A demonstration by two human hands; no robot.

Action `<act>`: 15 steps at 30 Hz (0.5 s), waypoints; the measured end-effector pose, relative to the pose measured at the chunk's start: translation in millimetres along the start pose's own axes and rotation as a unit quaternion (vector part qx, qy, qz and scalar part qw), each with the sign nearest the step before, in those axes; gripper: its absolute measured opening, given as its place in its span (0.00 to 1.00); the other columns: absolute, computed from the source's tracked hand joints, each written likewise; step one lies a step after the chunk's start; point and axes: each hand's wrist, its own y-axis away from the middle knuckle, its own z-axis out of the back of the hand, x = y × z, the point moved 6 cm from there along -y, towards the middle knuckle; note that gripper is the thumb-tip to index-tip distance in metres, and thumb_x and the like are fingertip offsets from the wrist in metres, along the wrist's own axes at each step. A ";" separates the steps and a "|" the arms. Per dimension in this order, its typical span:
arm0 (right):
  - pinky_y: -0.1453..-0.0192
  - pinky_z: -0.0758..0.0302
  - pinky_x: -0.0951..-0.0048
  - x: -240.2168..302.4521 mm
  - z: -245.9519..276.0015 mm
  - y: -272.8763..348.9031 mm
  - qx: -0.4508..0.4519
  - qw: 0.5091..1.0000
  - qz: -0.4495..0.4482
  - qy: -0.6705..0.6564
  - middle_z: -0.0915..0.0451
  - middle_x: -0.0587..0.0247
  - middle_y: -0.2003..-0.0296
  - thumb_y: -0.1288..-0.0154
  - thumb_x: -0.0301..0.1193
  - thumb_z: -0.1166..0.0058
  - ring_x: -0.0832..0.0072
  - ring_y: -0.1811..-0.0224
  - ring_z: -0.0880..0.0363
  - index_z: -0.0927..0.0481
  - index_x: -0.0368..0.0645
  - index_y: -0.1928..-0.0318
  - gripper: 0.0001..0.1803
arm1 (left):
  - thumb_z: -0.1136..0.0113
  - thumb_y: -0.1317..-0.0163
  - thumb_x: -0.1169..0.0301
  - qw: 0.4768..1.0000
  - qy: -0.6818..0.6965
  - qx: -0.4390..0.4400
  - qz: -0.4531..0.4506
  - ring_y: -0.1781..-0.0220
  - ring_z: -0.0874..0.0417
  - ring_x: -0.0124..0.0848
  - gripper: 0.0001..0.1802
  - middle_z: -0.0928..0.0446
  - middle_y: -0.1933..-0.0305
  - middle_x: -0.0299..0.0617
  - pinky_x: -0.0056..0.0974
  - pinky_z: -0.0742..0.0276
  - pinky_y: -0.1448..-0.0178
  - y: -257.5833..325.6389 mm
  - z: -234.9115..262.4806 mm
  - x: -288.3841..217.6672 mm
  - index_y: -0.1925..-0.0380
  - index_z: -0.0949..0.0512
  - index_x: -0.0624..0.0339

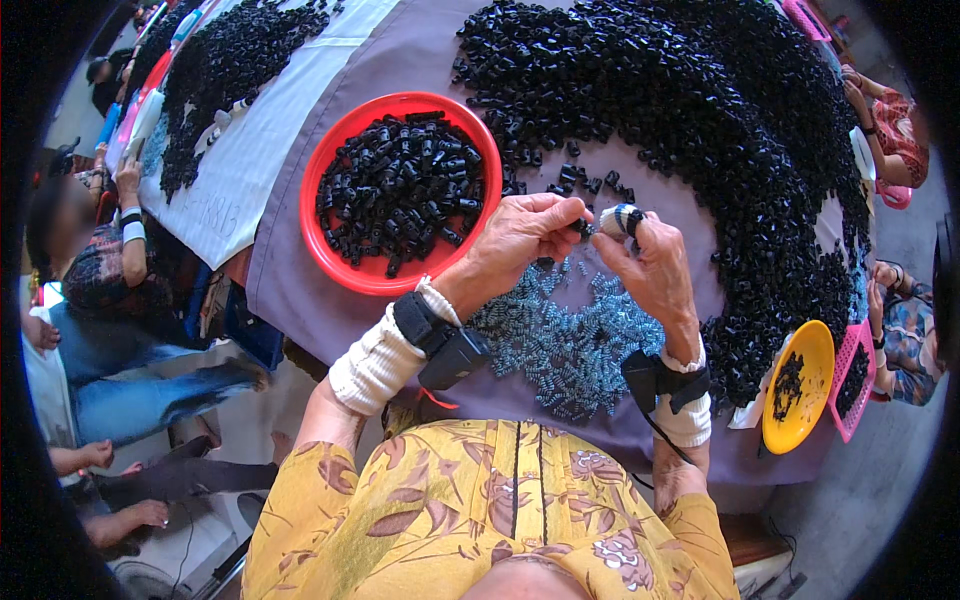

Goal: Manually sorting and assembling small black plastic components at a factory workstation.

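My left hand (515, 240) is closed in a pinch on a small black plastic piece (582, 229). Close beside it, my right hand (652, 262) has its thumb and a finger drawn together at the same piece; whatever lies between them is too small to make out. One right finger wears a white wrap with a black band (624, 220). Beneath both hands spreads a pile of small bluish metal coil springs (570, 345). To the left of my left hand, a red round basin (312, 205) holds many short black plastic pieces (400, 185).
A large heap of black pieces (720, 130) covers the far and right table. At right are a yellow bowl (822, 350) and a pink basket (842, 425). A white-covered table (225, 200) with another black heap stands left. Other people sit left and right.
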 end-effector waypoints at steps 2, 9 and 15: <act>0.65 0.30 0.63 0.5 -0.9 0.2 0.001 1.000 0.000 0.006 0.21 0.55 0.77 0.50 0.28 0.40 0.60 0.72 0.25 0.23 0.37 0.73 0.07 | 0.46 0.36 0.60 1.000 -0.004 -0.006 -0.002 0.74 0.25 0.20 0.15 0.24 0.74 0.33 0.26 0.26 0.68 -0.4 1.6 1.1 0.63 0.21 0.62; 0.63 0.29 0.64 0.1 -2.4 1.8 -0.009 1.000 0.017 0.013 0.21 0.54 0.77 0.50 0.28 0.40 0.59 0.72 0.24 0.23 0.36 0.74 0.07 | 0.45 0.36 0.61 1.000 -0.008 -0.006 -0.007 0.75 0.25 0.20 0.15 0.24 0.74 0.33 0.26 0.26 0.68 -0.7 1.1 2.4 0.63 0.21 0.62; 0.59 0.30 0.63 4.1 -0.8 1.2 -0.011 0.999 0.031 0.018 0.21 0.55 0.77 0.49 0.27 0.41 0.59 0.73 0.24 0.23 0.37 0.73 0.06 | 0.44 0.37 0.61 0.999 -0.035 -0.016 -0.018 0.74 0.24 0.19 0.14 0.23 0.73 0.33 0.25 0.25 0.68 -0.7 -0.5 0.9 0.63 0.20 0.62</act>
